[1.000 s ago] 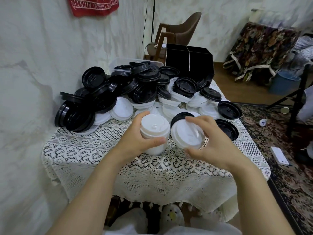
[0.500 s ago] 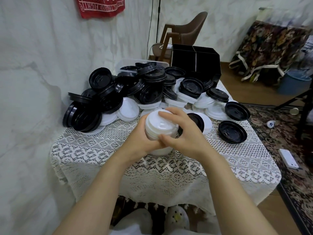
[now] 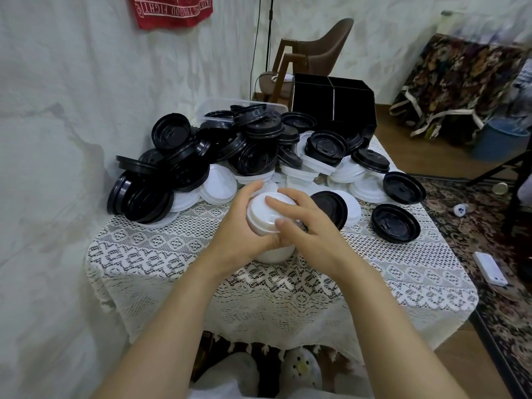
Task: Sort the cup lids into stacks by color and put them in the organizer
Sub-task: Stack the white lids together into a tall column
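A stack of white cup lids (image 3: 266, 218) stands on the lace-covered table (image 3: 388, 277) near its middle. My left hand (image 3: 239, 240) grips the stack from the left. My right hand (image 3: 305, 228) curls over the stack's top and right side. Behind lies a big heap of black lids (image 3: 184, 171) mixed with white lids (image 3: 305, 168). The black organizer (image 3: 334, 102) stands at the table's far edge, its compartments dark inside.
Two loose black lids (image 3: 395, 223) lie right of my hands. A clear plastic tub (image 3: 218, 110) sits behind the heap. The wall runs close on the left. A brown chair (image 3: 313, 53) stands behind the table, a white device (image 3: 490, 267) on the carpet at right.
My right hand brought a white lid over from the right and set it onto the stack held by my left hand; both hands now wrap the stack.
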